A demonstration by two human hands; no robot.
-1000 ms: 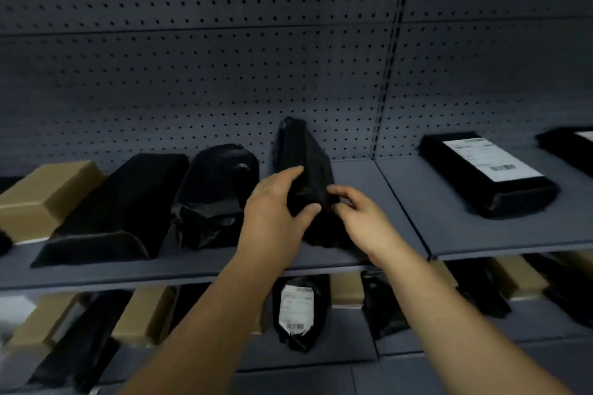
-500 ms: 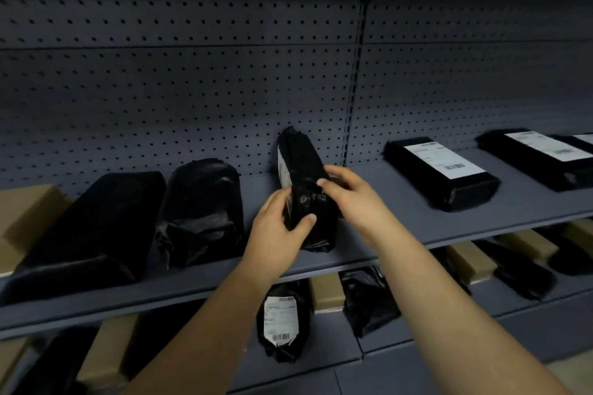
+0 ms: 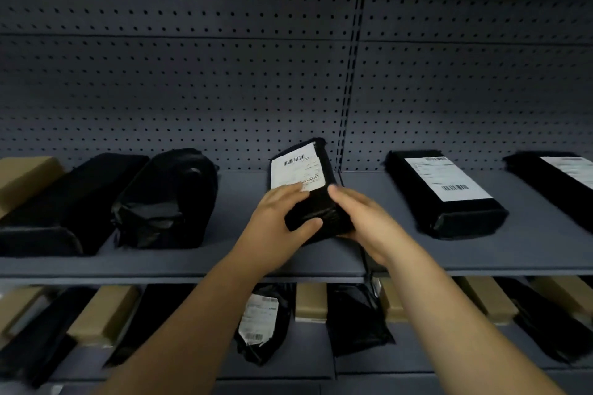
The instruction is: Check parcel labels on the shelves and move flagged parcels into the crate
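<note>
I hold a black parcel [image 3: 321,205] between my two hands at the shelf [image 3: 224,256], with its white label [image 3: 296,170] facing up. My left hand [image 3: 276,228] grips the near left corner, the thumb across the near end. My right hand [image 3: 369,224], blurred, clasps the right side. Another labelled parcel [image 3: 446,192] lies to the right of my right hand.

Black parcel [image 3: 316,202] — tilted, label [image 3: 296,171] up

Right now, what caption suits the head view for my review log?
The left hand and right hand hold a black parcel tilted at the upper shelf, its white label facing the camera.
</note>
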